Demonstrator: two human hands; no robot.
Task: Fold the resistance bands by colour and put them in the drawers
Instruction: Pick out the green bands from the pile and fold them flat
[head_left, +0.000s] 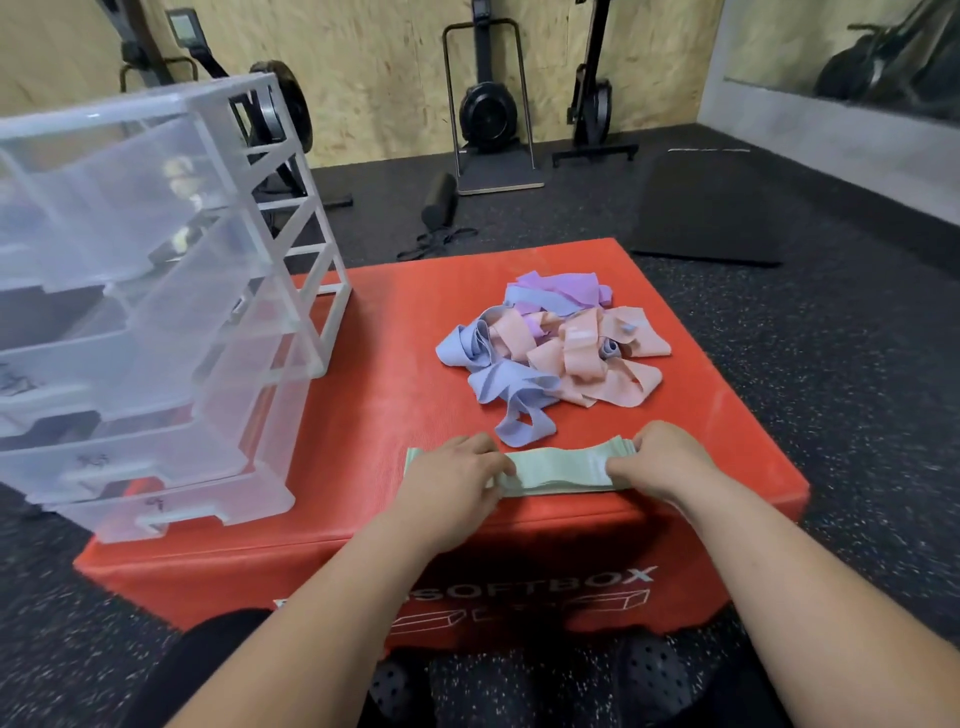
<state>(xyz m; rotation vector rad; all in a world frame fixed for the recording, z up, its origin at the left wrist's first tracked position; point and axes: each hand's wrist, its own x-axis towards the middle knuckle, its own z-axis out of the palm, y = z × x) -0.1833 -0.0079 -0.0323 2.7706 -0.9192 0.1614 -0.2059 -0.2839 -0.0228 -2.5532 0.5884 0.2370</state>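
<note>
Both hands hold a flat stack of mint-green fabric resistance bands (558, 470) on the red padded soft box (363, 415): the left hand (457, 475) curls over its left end, the right hand (660, 457) pinches its right end. Just beyond the knuckles lies a tangled pile of lilac, peach and purple bands (556, 353); left of the left hand stands a clear plastic drawer unit (156, 312)
</note>
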